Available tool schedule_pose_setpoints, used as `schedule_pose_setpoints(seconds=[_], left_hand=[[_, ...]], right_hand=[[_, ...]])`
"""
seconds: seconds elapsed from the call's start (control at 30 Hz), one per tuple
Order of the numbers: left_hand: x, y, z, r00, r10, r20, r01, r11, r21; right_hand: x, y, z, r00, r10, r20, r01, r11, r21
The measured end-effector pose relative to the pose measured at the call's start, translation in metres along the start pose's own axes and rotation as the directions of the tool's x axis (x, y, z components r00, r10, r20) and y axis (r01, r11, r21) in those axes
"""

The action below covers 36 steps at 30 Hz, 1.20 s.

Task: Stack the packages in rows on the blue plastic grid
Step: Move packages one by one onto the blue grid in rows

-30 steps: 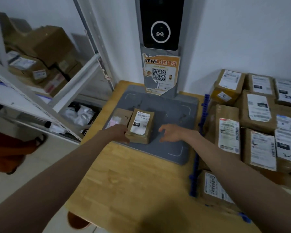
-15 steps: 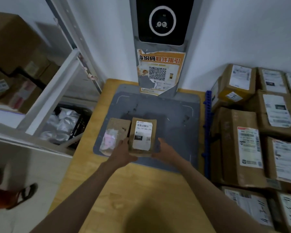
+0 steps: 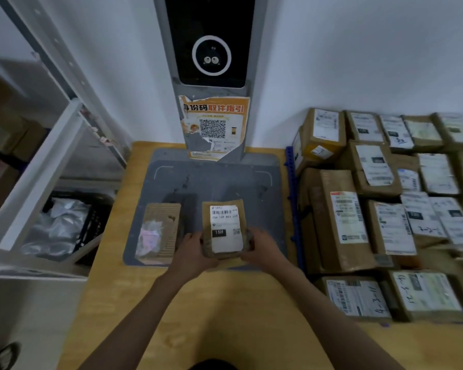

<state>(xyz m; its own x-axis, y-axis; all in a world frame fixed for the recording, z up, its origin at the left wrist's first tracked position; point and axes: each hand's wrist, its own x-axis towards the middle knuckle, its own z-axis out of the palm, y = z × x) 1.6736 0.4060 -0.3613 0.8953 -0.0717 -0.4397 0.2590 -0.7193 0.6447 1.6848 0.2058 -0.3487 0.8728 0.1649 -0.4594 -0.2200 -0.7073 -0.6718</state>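
Both hands grasped one small brown package from its sides, the left hand and right hand holding it over the near edge of the grey scanner pad. Its white label read "16H". Labelled packages lay in rows on the blue plastic grid to the right.

brown package w/ white barcoded label, centre frame; grey scanner base; tan wood table; orange/white QR poster upper centre; blue grid edge; brown stacked boxes right, white labels
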Motion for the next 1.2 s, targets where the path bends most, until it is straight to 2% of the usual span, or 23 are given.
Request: schedule_pose_setpoints(seconds=[0.3,0.57,0.67,0.87,1.2], left_hand=[[-0.036,0.09,-0.005,0.956,0.293,-0.019,-0.293,0.956,0.015],[-0.108,0.197,0.037,0.894,0.448,0.005,-0.448,0.892,0.064],[-0.132,0.238,0.071,0.864,0.502,0.047,-0.504,0.86,0.084],[-0.182,0.307,0.16,0.806,0.565,0.178,-0.59,0.79,0.166],[-0.231,0.352,0.261,0.775,0.564,0.286,-0.623,0.759,0.19]], right_hand=[[-0.085,0.004,-0.06,0.969,0.037,-0.245,0.004,0.987,0.162],[-0.201,0.04,-0.13,0.868,-0.086,-0.489,0.184,0.971,0.155],[-0.251,0.073,-0.156,0.843,-0.091,-0.53,0.188,0.973,0.131],[-0.345,0.157,-0.194,0.829,0.033,-0.559,0.064,0.986,0.152],[-0.422,0.246,-0.208,0.802,0.135,-0.581,-0.036,0.983,0.178]])
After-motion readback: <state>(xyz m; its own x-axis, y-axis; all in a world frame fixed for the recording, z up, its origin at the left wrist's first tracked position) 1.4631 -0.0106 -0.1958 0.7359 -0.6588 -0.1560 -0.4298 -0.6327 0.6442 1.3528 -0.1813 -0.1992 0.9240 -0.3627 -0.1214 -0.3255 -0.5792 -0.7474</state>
